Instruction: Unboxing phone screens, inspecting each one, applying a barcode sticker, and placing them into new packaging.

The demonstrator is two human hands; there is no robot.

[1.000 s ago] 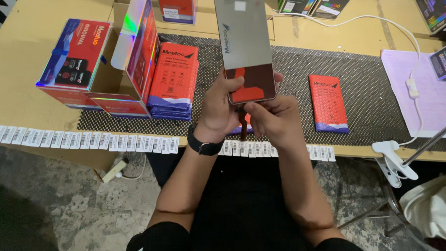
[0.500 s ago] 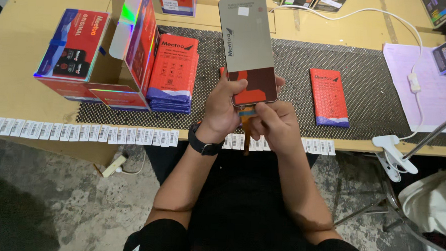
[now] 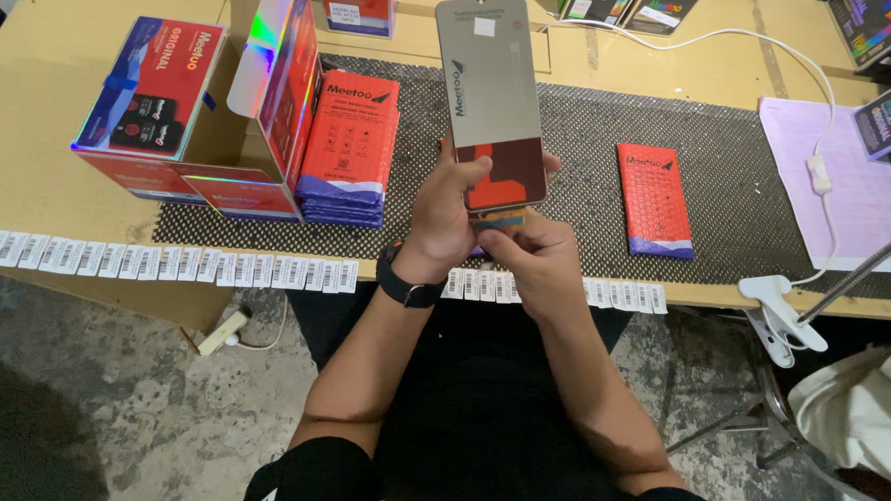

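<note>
While hands (image 3: 496, 233) grip, screen (image 3: 490, 92) rises above

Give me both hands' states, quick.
Left hand: closed on the screen panel, holding it upright.
Right hand: pinching the flex tab at the panel's bottom edge.

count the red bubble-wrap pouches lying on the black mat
2 places hold them: a stack of red pouches left of the left hand, and a single red pouch right of the right hand. How many the stack holds cannot be told.
</note>
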